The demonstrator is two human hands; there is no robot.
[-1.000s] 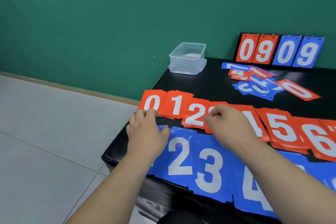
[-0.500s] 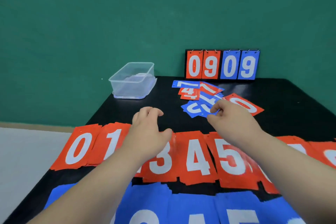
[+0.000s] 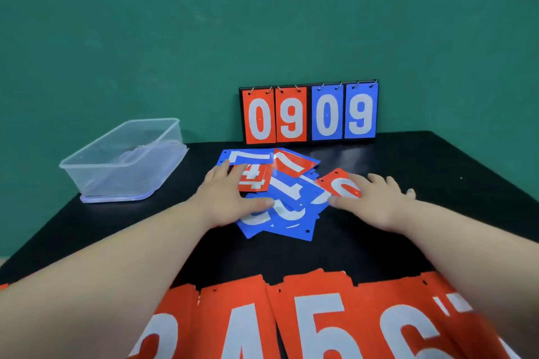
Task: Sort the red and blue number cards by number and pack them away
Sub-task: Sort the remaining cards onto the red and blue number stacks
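Left hand (image 3: 227,198), right hand (image 3: 376,201) reached card pile (image 3: 291,204), tub (image 3: 122,160) beside, scoreboard (image 3: 309,116) behind

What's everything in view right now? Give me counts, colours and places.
table: one, black, under everything
wall: one, green, behind the table
plastic box: one, clear, rear left of the table
scoreboard: one, two red and two blue cards reading 0909, upright at the rear
loose cards: overlapping pile, count unclear, red and blue, mid-table
red row: several cards, 4, 5, 6 readable, near edge
left hand: one, flat on the pile's left side
right hand: one, resting on the red 0 card, pile's right
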